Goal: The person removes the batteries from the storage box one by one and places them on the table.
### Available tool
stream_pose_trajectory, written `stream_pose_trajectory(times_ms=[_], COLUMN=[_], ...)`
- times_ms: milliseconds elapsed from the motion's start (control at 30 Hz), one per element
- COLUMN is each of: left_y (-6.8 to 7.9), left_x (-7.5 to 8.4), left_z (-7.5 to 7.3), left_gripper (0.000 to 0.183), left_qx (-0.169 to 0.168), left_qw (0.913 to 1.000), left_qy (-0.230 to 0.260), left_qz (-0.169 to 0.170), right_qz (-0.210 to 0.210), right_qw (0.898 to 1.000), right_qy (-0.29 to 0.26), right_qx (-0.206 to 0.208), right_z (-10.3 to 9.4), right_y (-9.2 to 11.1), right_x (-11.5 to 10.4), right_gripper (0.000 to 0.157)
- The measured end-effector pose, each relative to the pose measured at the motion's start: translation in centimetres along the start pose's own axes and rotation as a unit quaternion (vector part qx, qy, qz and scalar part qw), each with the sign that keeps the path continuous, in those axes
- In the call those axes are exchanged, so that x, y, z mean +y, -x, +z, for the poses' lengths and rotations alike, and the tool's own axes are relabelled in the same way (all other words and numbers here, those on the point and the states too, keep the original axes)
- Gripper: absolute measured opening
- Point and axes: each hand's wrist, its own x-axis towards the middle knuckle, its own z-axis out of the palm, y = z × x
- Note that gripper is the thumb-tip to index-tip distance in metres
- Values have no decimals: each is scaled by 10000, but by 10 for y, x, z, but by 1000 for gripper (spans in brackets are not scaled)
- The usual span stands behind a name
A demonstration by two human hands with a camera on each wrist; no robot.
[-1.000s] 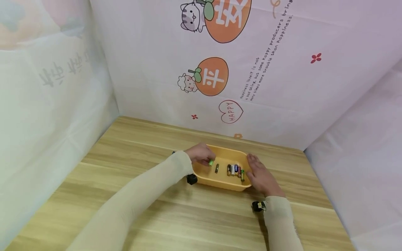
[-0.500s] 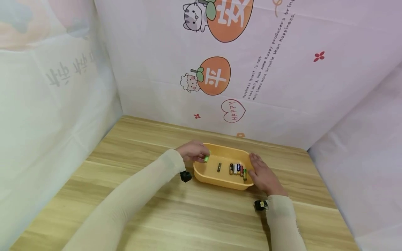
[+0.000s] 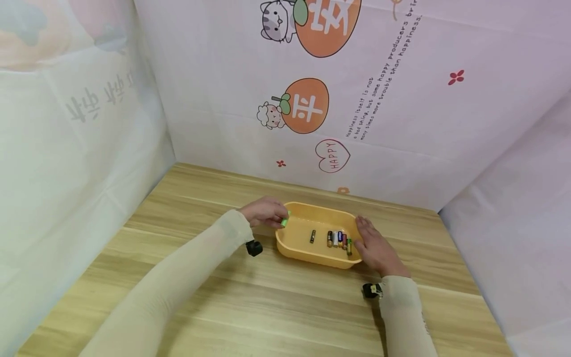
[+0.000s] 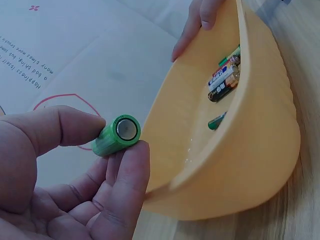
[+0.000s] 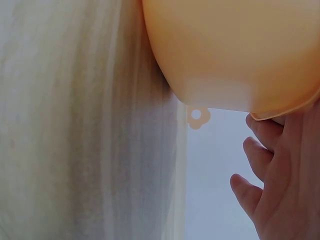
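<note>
Between thumb and fingertips, my left hand point(image 3: 265, 212) pinches a green battery point(image 4: 109, 141), its flat metal end facing the left wrist camera. That hand is at the left end of a yellow plastic basin point(image 3: 322, 212). Inside lies a single dark battery point(image 3: 313, 236) near the middle. Further right, a row of several batteries point(image 3: 335, 239) in dark, white, blue, red and green wrappers sits side by side. My right hand point(image 3: 379, 250) rests on the basin's right rim, fingers extended along it and thumb over the inner side. In the right wrist view its fingers point(image 5: 260, 157) are loosely spread beside the rim.
The basin stands on a wood-grain table point(image 3: 276, 307) near its back edge. A printed cloth wall point(image 3: 232, 99) rises behind, with white cloth sides left and right. Black wrist cameras point(image 3: 254, 248) are strapped to both sleeves.
My left hand has drawn leftward with the green battery, from over the basin floor to its left rim. My right hand stays on the right rim; the view has shifted slightly.
</note>
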Motion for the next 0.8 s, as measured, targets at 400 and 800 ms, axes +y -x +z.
stream_pose_trajectory(times_ms=[400,800], left_y=[10,18], left_x=[-8,-20], left_z=[-22,-42], left_gripper=[33,22], left_qx=[127,412], left_qw=[9998,9990], left_qy=[26,-3], left_qz=[-118,-191], right_qz=[24,-69], right_qw=[10000,9999], right_qy=[-81,-86], right_qx=[-25,39], right_z=[0,3], right_y=[0,0], right_x=[0,4], right_gripper=[62,62])
